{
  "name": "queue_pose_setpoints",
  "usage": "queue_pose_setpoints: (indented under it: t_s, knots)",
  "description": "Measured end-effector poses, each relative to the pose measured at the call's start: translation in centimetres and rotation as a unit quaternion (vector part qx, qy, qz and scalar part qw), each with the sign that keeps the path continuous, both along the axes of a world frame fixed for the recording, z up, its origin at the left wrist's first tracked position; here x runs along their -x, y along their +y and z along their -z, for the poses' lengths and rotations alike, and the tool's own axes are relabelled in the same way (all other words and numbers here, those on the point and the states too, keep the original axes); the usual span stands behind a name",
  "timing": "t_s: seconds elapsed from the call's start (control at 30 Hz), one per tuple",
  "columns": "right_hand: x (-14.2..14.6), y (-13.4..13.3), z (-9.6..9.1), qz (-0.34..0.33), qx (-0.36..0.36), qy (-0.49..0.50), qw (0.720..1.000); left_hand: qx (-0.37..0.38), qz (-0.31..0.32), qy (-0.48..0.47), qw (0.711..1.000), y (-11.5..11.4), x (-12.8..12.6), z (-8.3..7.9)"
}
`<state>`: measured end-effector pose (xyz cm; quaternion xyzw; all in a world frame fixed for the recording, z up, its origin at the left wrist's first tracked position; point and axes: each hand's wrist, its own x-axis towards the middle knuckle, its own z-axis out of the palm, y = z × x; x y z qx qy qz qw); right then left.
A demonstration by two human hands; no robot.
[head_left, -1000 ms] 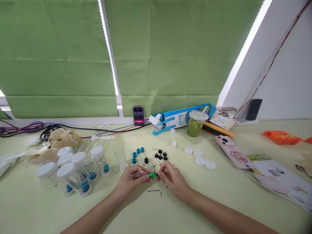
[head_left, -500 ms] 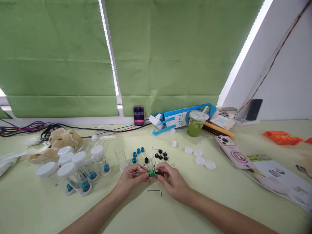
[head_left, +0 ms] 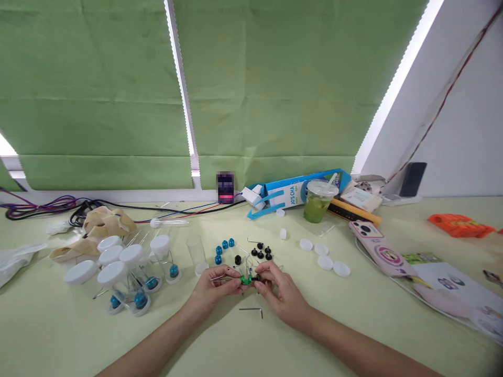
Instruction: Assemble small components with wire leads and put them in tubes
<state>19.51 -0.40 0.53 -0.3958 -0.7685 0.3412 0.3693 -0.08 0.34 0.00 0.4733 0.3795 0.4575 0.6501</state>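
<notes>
My left hand point(head_left: 214, 287) is closed, its thumb and fingers pinching a small green metal part point(head_left: 245, 280) with thin metal rods sticking out of it. From the right, my right hand point(head_left: 283, 294) pinches a black knob-like piece point(head_left: 255, 278) against the green part's side. Fingertips partly hide where the two pieces meet. Just below the hands lies an L-shaped hex key point(head_left: 251, 309). Beyond them are several black knob-like pieces point(head_left: 260, 254) and several blue metal parts point(head_left: 218, 250), with loose thin rods among them.
Several clear tubes with white lids point(head_left: 112, 274) stand at the left, blue parts inside. An open clear tube point(head_left: 195, 255) is near my left hand. White round caps point(head_left: 325, 262), a cup of green drink point(head_left: 316, 203) and a pink phone point(head_left: 379, 250) are to the right.
The view has shifted very slightly, so everything appears a little farther right. Both hands keep the same pinch on the green part and black piece.
</notes>
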Motion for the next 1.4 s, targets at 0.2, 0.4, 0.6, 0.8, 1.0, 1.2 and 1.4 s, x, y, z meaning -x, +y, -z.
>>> queue_pose_setpoints:
  t_s: [0.2,0.4,0.6,0.8,1.0,1.2,1.4]
  knots:
    - [0.02,0.08,0.15,0.011,0.019,0.022,1.0,-0.003,-0.005,0.006,1.0,0.08,-0.02,0.15]
    - [-0.11,0.43,0.28,-0.001,0.012,0.012,1.0,0.002,0.004,-0.006,1.0,0.22,0.07,0.42]
    - [-0.24,0.5,0.14,0.003,-0.033,-0.008,0.999,-0.001,0.01,0.002,1.0,0.26,0.1,0.51]
    - [-0.25,0.49,0.04,-0.001,-0.044,-0.013,0.999,0.001,0.006,0.008,1.0,0.24,0.05,0.3]
    - [-0.25,0.51,0.06,0.001,-0.04,-0.013,0.999,-0.001,0.007,0.007,1.0,0.23,0.07,0.44]
    - [-0.24,0.51,0.08,-0.003,-0.048,-0.008,0.999,-0.007,0.015,0.018,1.0,0.12,0.04,0.21]
    - [-0.22,0.55,0.11,-0.01,-0.04,-0.013,0.999,-0.021,0.024,0.024,0.999,-0.02,0.02,-0.04]
